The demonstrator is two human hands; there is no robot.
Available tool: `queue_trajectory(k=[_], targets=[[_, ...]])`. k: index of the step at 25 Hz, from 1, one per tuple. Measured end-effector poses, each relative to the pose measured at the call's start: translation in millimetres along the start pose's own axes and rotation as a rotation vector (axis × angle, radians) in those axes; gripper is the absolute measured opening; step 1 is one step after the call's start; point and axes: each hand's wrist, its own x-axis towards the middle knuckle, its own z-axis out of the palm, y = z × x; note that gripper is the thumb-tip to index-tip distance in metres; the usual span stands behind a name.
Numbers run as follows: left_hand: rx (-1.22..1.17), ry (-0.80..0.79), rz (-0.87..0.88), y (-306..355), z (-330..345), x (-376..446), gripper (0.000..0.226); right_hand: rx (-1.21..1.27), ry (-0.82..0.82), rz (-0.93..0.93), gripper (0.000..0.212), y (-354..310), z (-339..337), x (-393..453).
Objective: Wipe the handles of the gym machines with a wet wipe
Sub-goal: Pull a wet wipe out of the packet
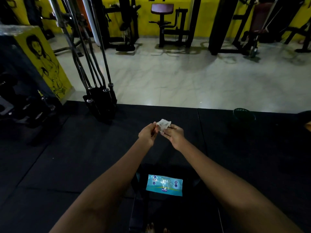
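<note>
Both bare forearms reach forward from the bottom corners of the frame and converge just below its centre. The left hand (147, 134) is turned with its back toward the camera, fingers (155, 125) curled and pinching the left edge of the wet wipe (163, 125). The right hand (174, 133) sits just beside it — slightly lower and to the right — its fingers curled round the wipe's other edge. The two hands nearly touch. Bare toes show at the bottom edge, centre.
</note>
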Motion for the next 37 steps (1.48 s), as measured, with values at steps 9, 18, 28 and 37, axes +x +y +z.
queue_trajectory(k=[9,18,28,37], targets=[[0.173,0.05,0.162,-23,11,-2,0.017,-0.007,0.112,-0.013,0.028,-11,-4,3],[0.528,-0.052,0.504,-22,8,6,0.006,-0.086,0.101,-0.026,0.025,-23,-14,4],[0.542,0.001,0.565,-24,26,8,0.023,-0.386,-0.087,-0.087,0.032,-26,-14,1],[0.877,-0.044,0.825,-19,20,3,0.035,0.014,-0.06,0.204,0.015,-25,-12,3]])
